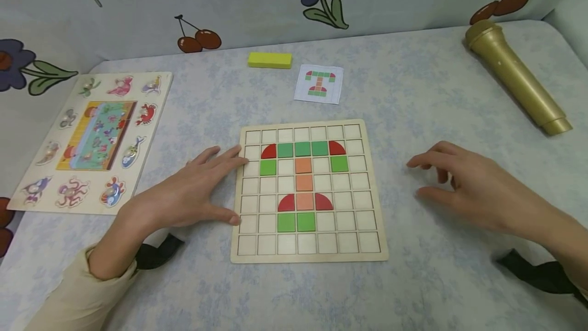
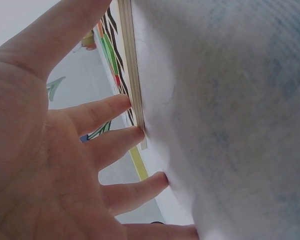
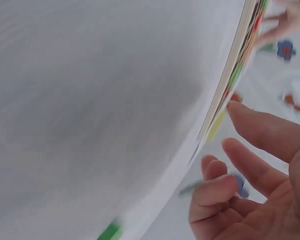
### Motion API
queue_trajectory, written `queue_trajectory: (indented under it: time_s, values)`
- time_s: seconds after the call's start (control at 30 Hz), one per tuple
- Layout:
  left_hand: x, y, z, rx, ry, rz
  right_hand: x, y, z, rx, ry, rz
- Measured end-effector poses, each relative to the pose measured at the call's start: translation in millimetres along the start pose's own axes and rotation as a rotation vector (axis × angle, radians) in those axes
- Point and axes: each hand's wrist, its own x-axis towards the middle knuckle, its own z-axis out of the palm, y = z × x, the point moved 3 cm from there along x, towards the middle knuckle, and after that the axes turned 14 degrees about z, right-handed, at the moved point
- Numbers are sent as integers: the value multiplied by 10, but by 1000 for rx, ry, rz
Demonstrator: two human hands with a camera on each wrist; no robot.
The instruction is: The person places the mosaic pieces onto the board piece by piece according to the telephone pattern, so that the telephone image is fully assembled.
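A wooden grid board (image 1: 356, 249) lies in the middle of the table with red quarter-round, green square and orange square tiles set in its cells. At its left edge rests my left hand (image 1: 188, 188), fingers spread; the thumb and some fingertips touch the board's side (image 2: 132, 65). My right hand (image 1: 478, 188) hovers right of the board, fingers loosely bent and nothing between them. In the right wrist view its thumb (image 3: 265, 127) stands apart from the fingers. A blurred green piece (image 3: 110, 230) shows low in that view.
Behind the board lie a picture card (image 1: 318, 84) with a similar coloured pattern and a yellow block (image 1: 269, 60). A sea-animal peg puzzle (image 1: 156, 96) lies at the left. A gold microphone-shaped object (image 1: 519, 78) lies at the back right, near a patterned cloth wall (image 1: 390, 4).
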Motion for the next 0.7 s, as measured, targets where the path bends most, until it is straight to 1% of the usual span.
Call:
queue_trajectory:
  time_s: [0.07,0.2,0.3,0.37,0.5,0.6,0.7]
  values:
    - [2,1,0,-2,0,0,-26,178,-37,-38,21,35]
    - [8,1,2,-5,-1,-1,-59,502,-106,-124,17,138]
    - [13,-3,1,-2,3,0,-72,713,-152,-151,19,192]
    - [14,-5,1,-3,3,0,-74,822,-165,-142,11,221]
    - [15,-5,1,0,5,-5,-65,941,-149,-117,-1,248]
    - [17,-3,2,3,8,-8,-59,966,-138,-109,0,245]
    - [17,-5,4,1,8,-10,-52,958,-136,-133,0,231]
